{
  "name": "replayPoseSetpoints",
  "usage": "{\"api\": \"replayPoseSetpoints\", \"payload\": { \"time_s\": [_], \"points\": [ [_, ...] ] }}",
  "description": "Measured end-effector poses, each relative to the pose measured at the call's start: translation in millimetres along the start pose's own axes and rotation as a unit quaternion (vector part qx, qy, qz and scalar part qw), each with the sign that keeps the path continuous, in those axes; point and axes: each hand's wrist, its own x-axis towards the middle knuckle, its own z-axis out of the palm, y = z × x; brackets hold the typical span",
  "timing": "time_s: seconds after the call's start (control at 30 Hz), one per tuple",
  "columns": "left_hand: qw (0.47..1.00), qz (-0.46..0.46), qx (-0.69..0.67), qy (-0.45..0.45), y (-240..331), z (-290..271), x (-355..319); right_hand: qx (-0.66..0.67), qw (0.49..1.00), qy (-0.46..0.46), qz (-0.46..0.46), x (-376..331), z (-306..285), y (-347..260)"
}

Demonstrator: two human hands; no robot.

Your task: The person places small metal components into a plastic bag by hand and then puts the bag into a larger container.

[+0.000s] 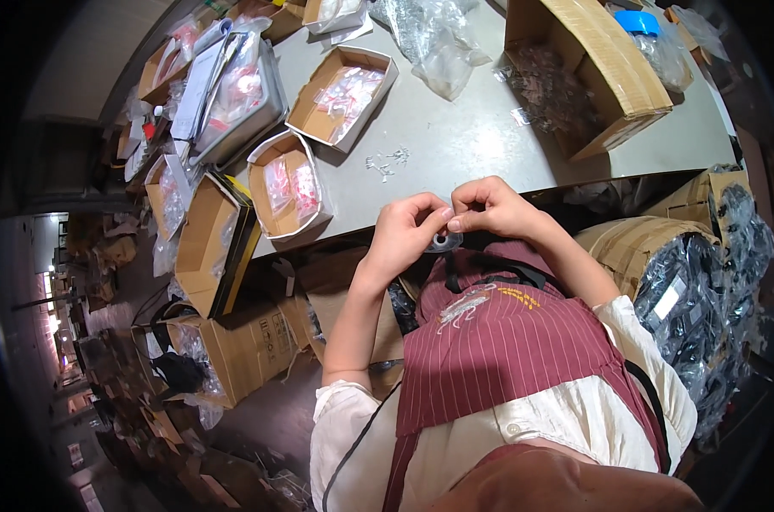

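Note:
My left hand [406, 229] and my right hand [494, 207] meet at the near edge of the table, thumbs and forefingers pinched together. Between them hangs what looks like a small clear plastic bag [444, 244], with a small round part showing in it; the fingertips hide its upper edge. Just beyond my left hand, several small silvery metal pieces [387, 162] lie loose on the grey table [455, 152]. To their left, an open white cardboard tray [265, 224] holds small clear bags with red markings [305, 189]. A second tray [306, 119] behind it holds more such bags.
At the right, a tipped cardboard box [613, 64] holds dark small parts [550, 85]. Clear plastic sheeting [438, 51] lies at the back, near a blue-lidded jar [638, 23]. A grey bin [249, 128] stands left. Cartons [255, 350] and a plastic-filled box [634, 243] flank me below the tabletop.

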Motion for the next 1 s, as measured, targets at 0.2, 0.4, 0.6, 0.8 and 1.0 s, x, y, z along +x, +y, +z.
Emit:
{"api": "replayPoseSetpoints", "payload": {
  "time_s": [0.2, 0.4, 0.6, 0.8, 1.0],
  "points": [
    [0.996, -0.006, 0.084, 0.000, -12.3, -1.9, 0.2, -0.241, 0.970, 0.037, -0.024, -2.3, 11.7, -8.0],
    [0.996, -0.024, 0.084, 0.017, -10.4, -2.2, -1.7, -0.279, 0.959, 0.034, -0.030, -3.3, 13.2, -16.9],
    [0.997, -0.049, 0.043, 0.034, -11.2, 0.8, -3.8, -0.291, 0.956, 0.023, -0.007, -3.4, 9.7, -19.0],
    [0.989, 0.001, -0.107, 0.099, -26.1, 5.1, -3.1, -0.277, 0.949, 0.124, -0.089, -3.0, 16.5, -24.5],
    [0.982, 0.032, -0.147, 0.119, -19.8, 8.5, -2.8, -0.227, 0.940, 0.171, -0.187, -2.1, 18.7, -22.4]
  ]
}}
